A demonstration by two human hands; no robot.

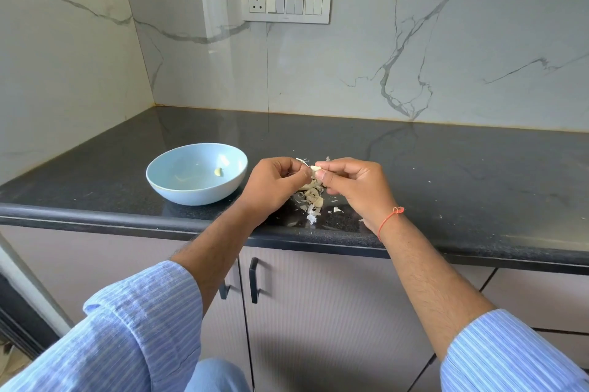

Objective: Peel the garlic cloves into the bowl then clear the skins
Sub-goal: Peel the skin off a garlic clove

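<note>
Above the black counter, my left hand [274, 184] and my right hand [353, 187] meet fingertip to fingertip around a small pale garlic clove [315, 168]. A thin strip of skin [302, 161] sticks up from my left fingertips. Below the hands lies a heap of garlic cloves and papery skins [314, 197], with loose flakes spread toward the counter's front edge. A light blue bowl [178, 187] stands to the left of my hands, and one peeled clove [218, 172] rests inside it.
The black counter [446, 175] runs right from a marble-walled corner at the far left. A switch panel [285, 3] is on the back wall. Cabinet doors with black handles [253, 280] sit under the rounded front edge.
</note>
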